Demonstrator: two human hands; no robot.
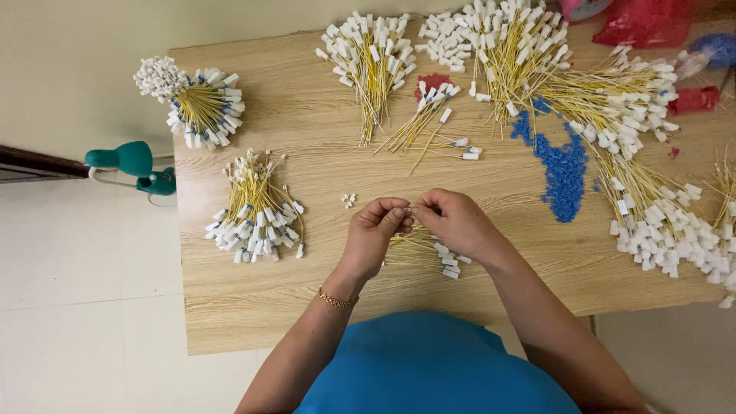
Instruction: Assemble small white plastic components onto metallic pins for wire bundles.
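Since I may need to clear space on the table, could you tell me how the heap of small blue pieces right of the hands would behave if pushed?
The blue pieces lie as a loose, flat spread of tiny bits, so they would probably scatter rather than slide as one. They look light. Some would likely catch among the yellow wires touching the heap's edge.

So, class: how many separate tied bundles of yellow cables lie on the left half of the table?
2: one fanned bundle at the far left corner, one bundle nearer, left of the left hand. More loose cables lie under the hands.
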